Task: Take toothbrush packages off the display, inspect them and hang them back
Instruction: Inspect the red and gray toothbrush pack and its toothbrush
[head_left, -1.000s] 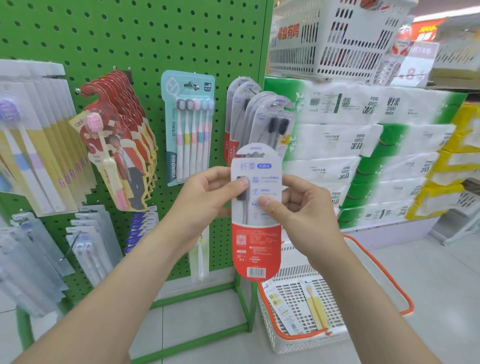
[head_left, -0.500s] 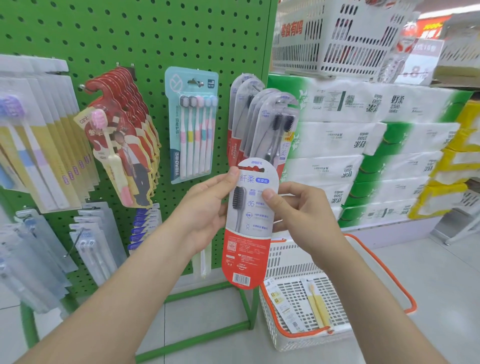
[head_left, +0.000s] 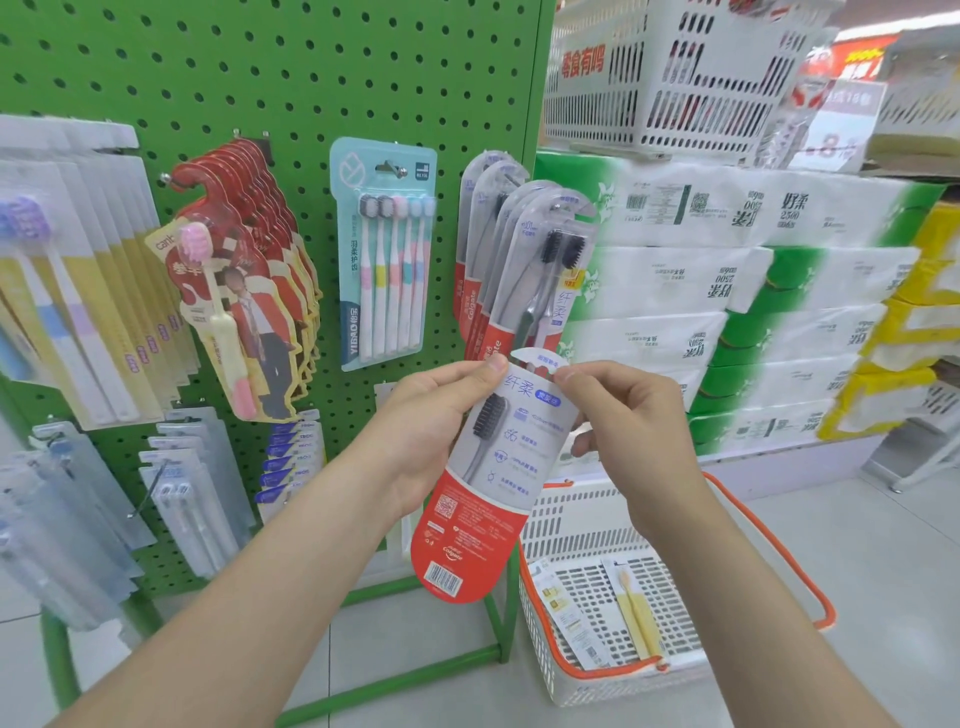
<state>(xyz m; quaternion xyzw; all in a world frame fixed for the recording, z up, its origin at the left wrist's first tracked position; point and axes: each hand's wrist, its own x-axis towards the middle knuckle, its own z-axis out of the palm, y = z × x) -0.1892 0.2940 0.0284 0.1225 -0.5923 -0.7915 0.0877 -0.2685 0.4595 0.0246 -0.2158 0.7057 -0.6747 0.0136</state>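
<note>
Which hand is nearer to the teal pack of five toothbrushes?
Left. The left hand is just below the teal pack; the right hand is farther right, beyond the held package.

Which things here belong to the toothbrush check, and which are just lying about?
Job: toothbrush pack held by left hand and right hand; hanging packs; pegboard.
Lying about: toilet paper; floor basket; white crate.
</note>
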